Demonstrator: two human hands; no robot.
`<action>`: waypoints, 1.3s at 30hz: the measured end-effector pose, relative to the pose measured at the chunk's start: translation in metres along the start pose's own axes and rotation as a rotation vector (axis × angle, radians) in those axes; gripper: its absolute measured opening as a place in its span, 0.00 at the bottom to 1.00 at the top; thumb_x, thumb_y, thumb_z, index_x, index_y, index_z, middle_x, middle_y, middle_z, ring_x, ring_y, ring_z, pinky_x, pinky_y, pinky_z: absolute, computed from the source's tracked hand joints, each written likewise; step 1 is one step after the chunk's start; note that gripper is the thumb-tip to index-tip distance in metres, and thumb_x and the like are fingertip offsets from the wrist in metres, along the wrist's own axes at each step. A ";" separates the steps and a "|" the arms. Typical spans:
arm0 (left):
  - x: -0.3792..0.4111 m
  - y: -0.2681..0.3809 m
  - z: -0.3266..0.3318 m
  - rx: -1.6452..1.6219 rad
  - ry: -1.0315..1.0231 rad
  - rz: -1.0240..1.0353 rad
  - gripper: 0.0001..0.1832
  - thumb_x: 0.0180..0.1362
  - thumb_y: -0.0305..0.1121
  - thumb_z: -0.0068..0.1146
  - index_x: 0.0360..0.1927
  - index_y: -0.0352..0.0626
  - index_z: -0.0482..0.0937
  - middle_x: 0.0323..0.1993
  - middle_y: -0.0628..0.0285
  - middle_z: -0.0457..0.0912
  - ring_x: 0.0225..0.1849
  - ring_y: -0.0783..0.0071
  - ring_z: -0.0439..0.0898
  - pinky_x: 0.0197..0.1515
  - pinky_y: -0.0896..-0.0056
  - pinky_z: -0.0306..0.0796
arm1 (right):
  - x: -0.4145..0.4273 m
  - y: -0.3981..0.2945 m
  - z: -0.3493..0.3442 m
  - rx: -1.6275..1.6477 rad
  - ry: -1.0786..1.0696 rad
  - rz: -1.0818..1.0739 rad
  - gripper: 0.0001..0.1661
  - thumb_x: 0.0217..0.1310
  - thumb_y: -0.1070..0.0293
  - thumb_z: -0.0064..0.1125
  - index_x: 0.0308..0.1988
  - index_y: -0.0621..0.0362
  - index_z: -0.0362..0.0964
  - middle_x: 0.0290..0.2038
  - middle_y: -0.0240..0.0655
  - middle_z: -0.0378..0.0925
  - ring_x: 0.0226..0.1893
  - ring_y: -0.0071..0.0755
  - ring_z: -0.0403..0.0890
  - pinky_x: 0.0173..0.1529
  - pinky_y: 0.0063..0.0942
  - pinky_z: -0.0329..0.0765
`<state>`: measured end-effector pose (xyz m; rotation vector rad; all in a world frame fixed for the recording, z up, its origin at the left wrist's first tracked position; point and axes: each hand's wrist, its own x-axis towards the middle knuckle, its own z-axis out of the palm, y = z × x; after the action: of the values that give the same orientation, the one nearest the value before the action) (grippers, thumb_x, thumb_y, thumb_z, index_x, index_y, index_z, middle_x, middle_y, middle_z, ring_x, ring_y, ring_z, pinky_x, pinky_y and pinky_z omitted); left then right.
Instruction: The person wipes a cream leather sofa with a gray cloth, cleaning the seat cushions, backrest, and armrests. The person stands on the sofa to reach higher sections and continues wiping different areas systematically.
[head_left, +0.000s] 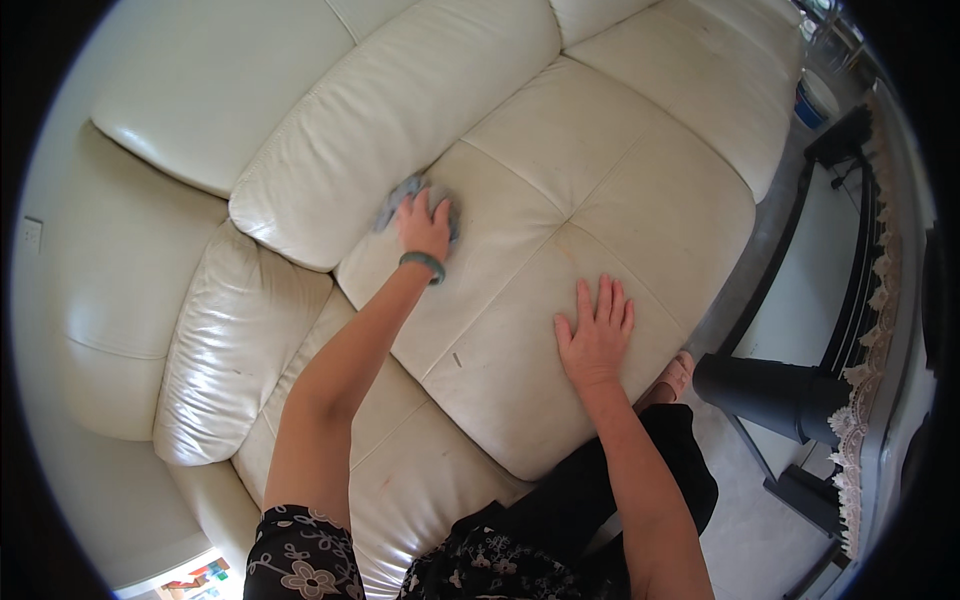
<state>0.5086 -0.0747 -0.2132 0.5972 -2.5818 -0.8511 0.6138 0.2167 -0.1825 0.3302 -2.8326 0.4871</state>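
My left hand (425, 223), with a green bangle (423, 265) at its wrist, presses down on a crumpled grey cloth (390, 206). The cloth lies against the seat of a cream leather sofa (517, 180), close to the crease where seat meets back cushion; both look slightly blurred. My right hand (598, 330) rests palm down on the same seat nearer to me, fingers spread, holding nothing. A short dark mark (457, 360) shows on the leather between my forearms, and a faint orange-brown mark (566, 251) lies beyond my right hand.
On the right stands a table with black supports (772, 394) and a lace-edged cover (859, 420). A blue and white tub (816, 99) sits on the floor at the upper right. The sofa's padded armrest cushion (225, 360) is at the left, near a wall socket (31, 235).
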 end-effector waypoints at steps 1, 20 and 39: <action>0.010 0.019 0.022 -0.015 -0.037 0.063 0.30 0.57 0.50 0.55 0.59 0.45 0.70 0.62 0.42 0.62 0.64 0.46 0.60 0.64 0.55 0.56 | -0.002 0.002 0.002 -0.009 -0.005 0.003 0.36 0.51 0.51 0.60 0.58 0.51 0.65 0.63 0.47 0.59 0.64 0.52 0.57 0.67 0.54 0.51; -0.108 0.057 -0.015 0.072 -0.310 0.642 0.20 0.51 0.39 0.62 0.47 0.46 0.76 0.52 0.57 0.71 0.53 0.52 0.67 0.53 0.52 0.63 | -0.003 -0.013 0.000 0.059 0.000 0.025 0.34 0.52 0.53 0.59 0.57 0.52 0.66 0.62 0.45 0.60 0.64 0.49 0.56 0.67 0.52 0.50; -0.213 0.169 -0.112 -0.774 -0.949 -0.050 0.25 0.69 0.45 0.38 0.61 0.37 0.66 0.56 0.52 0.72 0.58 0.64 0.71 0.60 0.68 0.64 | -0.095 0.021 -0.163 0.997 -0.164 0.371 0.32 0.45 0.74 0.61 0.54 0.58 0.66 0.47 0.47 0.74 0.48 0.46 0.76 0.52 0.32 0.72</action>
<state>0.6928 0.1011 -0.0652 -0.0162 -2.5571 -2.4287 0.7308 0.3102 -0.0659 -0.0077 -2.5516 2.0081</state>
